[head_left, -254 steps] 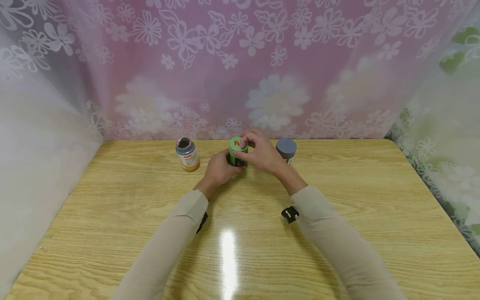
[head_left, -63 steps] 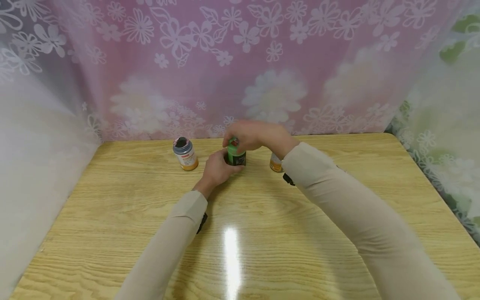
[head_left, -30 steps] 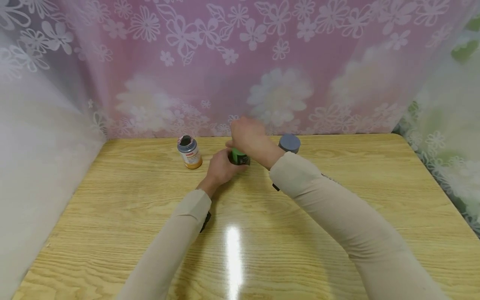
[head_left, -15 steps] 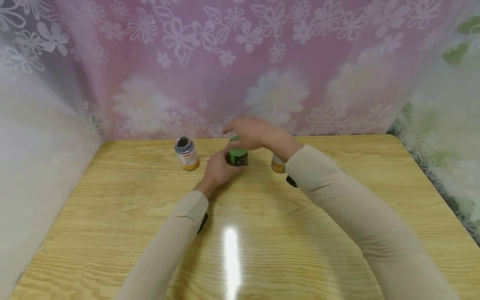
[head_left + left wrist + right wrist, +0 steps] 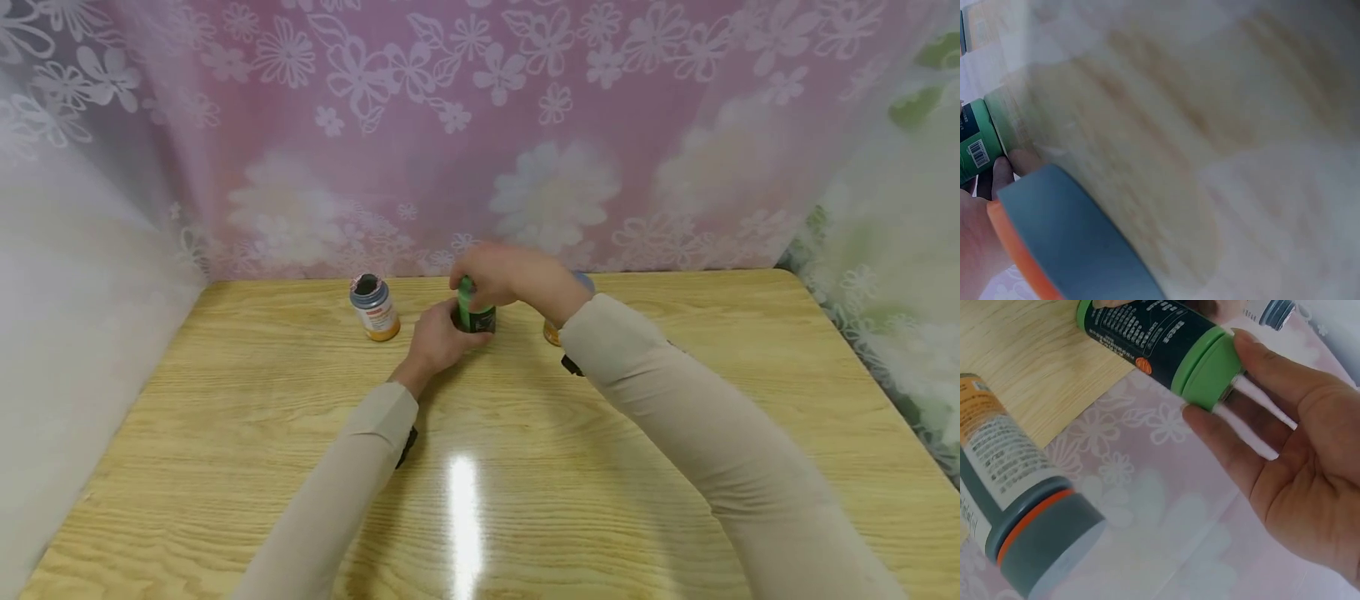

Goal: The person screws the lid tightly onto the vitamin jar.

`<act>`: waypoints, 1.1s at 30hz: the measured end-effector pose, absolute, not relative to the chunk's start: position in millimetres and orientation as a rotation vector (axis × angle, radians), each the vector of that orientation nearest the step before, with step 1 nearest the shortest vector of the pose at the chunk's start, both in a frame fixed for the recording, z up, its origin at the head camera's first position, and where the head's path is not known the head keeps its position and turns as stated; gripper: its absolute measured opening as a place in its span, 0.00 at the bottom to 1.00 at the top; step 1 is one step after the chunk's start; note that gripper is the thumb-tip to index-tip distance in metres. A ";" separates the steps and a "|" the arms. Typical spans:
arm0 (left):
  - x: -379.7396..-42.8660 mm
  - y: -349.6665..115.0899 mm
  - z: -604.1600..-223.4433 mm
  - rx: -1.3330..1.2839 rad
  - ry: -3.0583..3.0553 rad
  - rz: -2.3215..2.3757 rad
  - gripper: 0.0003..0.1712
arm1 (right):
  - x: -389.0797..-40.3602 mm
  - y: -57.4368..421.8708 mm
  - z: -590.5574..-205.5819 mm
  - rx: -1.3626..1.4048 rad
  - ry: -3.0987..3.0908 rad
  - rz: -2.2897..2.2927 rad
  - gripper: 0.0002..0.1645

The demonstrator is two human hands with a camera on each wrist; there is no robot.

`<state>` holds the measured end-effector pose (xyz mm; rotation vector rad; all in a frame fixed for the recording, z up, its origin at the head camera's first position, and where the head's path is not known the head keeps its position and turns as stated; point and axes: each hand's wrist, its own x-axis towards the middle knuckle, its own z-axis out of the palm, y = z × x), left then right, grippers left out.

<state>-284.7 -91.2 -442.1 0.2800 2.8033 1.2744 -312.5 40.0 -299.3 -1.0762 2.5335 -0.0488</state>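
A green jar with a dark label point(image 5: 1141, 337) stands upright on the table, near its back edge. My left hand point(image 5: 437, 336) grips its lower body, with the thumb in front and fingers round the far side. From above, my right hand point(image 5: 504, 273) holds the green lid point(image 5: 1213, 370) between thumb and fingers; the lid sits on the jar, with a thin seam below it in the right wrist view. In the left wrist view the jar's barcode side point(image 5: 977, 147) shows at the left edge.
An uncapped jar point(image 5: 377, 312) with a white and orange label stands to the left. Right of the green jar, a similar jar with a grey-blue lid point(image 5: 1054, 544) is partly hidden behind my right forearm. A floral curtain point(image 5: 555, 192) hangs along the table's point(image 5: 300, 467) back edge.
Half a second ago my right fingers were spread loosely over the lid; now they are curled round it, the wrist having turned. My left hand stays on the jar.
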 end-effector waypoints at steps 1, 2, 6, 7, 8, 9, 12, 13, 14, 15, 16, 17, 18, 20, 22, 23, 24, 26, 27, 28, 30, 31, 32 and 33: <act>-284.4 -91.7 -441.7 0.278 2.802 1.274 0.30 | -311.7 38.6 -299.4 -1.052 2.549 -0.047 0.22; -284.1 -92.0 -441.3 0.278 2.798 1.275 0.30 | -311.3 37.4 -300.0 -1.029 2.565 -0.045 0.23; -284.1 -92.3 -441.4 0.277 2.800 1.258 0.31 | -309.5 34.2 -302.7 -0.969 2.628 -0.044 0.23; -284.0 -92.5 -441.4 0.270 2.801 1.254 0.31 | -308.7 33.3 -303.3 -0.956 2.644 -0.042 0.23; -284.1 -92.5 -441.6 0.265 2.800 1.254 0.32 | -307.8 32.4 -303.7 -0.940 2.660 -0.038 0.22; -284.0 -92.4 -441.6 0.263 2.801 1.254 0.32 | -306.7 31.5 -304.2 -0.923 2.679 -0.027 0.21; -284.0 -91.9 -441.4 0.256 2.802 1.259 0.34 | -302.5 27.8 -304.9 -0.839 2.744 0.036 0.22; -284.1 -91.7 -441.3 0.257 2.803 1.262 0.35 | -301.2 26.5 -305.4 -0.808 2.763 0.057 0.23; -284.3 -91.3 -441.4 0.260 2.806 1.263 0.35 | -300.0 25.2 -305.9 -0.779 2.779 0.075 0.24; -284.4 -91.2 -441.5 0.262 2.811 1.258 0.36 | -298.8 24.0 -306.5 -0.749 2.796 0.091 0.24; -284.3 -90.9 -441.4 0.260 2.814 1.248 0.36 | -297.7 22.9 -307.0 -0.722 2.811 0.099 0.25; -284.2 -90.7 -441.4 0.257 2.819 1.238 0.35 | -296.9 22.1 -307.8 -0.695 2.822 0.100 0.25; -284.1 -90.5 -441.4 0.254 2.820 1.228 0.34 | -296.2 21.4 -308.5 -0.672 2.833 0.102 0.25; -283.6 -91.0 -441.2 0.236 2.825 1.207 0.34 | -295.6 20.0 -309.8 -0.636 2.850 0.089 0.24; -283.2 -91.3 -440.8 0.231 2.828 1.193 0.33 | -296.1 20.0 -311.2 -0.595 2.857 0.068 0.25; -283.4 -91.4 -440.9 0.235 2.829 1.196 0.33 | -296.8 20.7 -312.0 -0.582 2.856 0.063 0.26; -283.6 -91.4 -441.1 0.241 2.825 1.201 0.32 | -297.8 21.9 -312.4 -0.569 2.849 0.059 0.28; -284.3 -91.4 -441.5 0.261 2.821 1.218 0.32 | -300.2 25.5 -311.7 -0.541 2.819 0.039 0.34; -284.6 -91.3 -441.7 0.271 2.820 1.225 0.31 | -302.0 28.2 -310.2 -0.562 2.795 0.037 0.36; -285.0 -91.3 -442.0 0.281 2.820 1.231 0.31 | -303.9 31.1 -308.1 -0.615 2.768 0.043 0.37; -285.5 -91.2 -442.6 0.290 2.809 1.253 0.32 | -307.5 36.7 -301.6 -0.772 2.681 0.025 0.35; -285.6 -91.4 -442.8 0.295 2.811 1.258 0.32 | -309.0 39.5 -297.9 -0.874 2.629 0.005 0.32; -285.5 -91.7 -442.8 0.293 2.811 1.260 0.32 | -310.2 41.6 -294.2 -0.972 2.573 -0.009 0.30; -285.5 -91.9 -442.9 0.291 2.809 1.264 0.32 | -311.0 43.1 -290.6 -1.051 2.519 -0.024 0.28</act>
